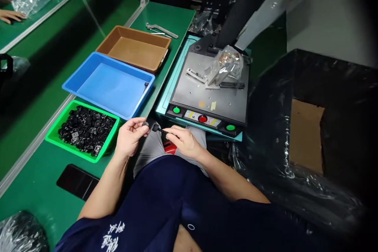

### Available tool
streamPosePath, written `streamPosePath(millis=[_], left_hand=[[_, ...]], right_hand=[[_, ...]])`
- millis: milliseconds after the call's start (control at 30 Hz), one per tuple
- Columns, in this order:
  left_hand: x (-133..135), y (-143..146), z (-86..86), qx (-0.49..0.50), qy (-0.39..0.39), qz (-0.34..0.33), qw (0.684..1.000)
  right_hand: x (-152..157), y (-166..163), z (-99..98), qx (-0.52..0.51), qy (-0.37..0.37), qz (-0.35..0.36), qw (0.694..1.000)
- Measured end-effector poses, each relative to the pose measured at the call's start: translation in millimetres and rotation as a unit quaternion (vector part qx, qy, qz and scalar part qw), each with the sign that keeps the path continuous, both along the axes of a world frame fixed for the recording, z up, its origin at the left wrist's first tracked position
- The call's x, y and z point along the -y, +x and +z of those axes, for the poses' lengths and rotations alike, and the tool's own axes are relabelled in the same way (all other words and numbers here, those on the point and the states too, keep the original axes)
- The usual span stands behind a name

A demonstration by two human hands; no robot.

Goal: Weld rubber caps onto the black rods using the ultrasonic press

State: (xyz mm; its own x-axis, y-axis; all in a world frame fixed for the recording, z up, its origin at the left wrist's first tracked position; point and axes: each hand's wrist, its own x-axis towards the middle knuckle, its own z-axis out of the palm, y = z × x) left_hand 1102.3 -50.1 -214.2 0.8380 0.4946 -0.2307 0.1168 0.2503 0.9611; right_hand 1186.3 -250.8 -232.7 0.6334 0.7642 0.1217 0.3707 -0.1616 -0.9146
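Observation:
My left hand (131, 134) pinches a small black plastic part (145, 124) between thumb and fingertips. Facing it, a short distance apart, is the squarish head of a black stemmed part (155, 127), its thin stem gripped by my right hand (183, 140). Both hands are above my lap, in front of the bench edge. Left of them stands a green bin (95, 159) heaped with small black plastic pieces (85, 130). Behind that is a blue tray (109, 82) with one black stemmed piece (145, 85) at its right end.
A brown tray (136, 49) and a wrench (162, 30) lie farther back. Ahead to the right is a machine plate (189, 90) with buttons and a plastic-wrapped fixture (227, 65). A phone (77, 181) lies on the bench; a black-lined box (274, 126) stands right. Another person's hand (11, 15) rests far left.

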Motion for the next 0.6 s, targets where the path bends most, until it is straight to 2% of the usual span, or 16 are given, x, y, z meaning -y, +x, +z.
streamPosePath(millis=[167,333,467,600], left_hand=[[19,16,-9.7,0.024,-0.016,-0.027,0.999],[35,27,-20.5,0.052,-0.065,-0.042,0.996],[36,32,-20.3,0.034,-0.091,-0.090,0.991],[33,33,-16.7,0.006,-0.070,-0.139,0.988]], right_hand=[[9,0,-3.9,-0.017,0.014,-0.047,0.999],[16,0,-5.3,-0.046,0.028,-0.071,0.996],[23,3,-6.5,-0.186,0.039,-0.051,0.981],[28,4,-7.9,-0.346,0.053,-0.011,0.937]])
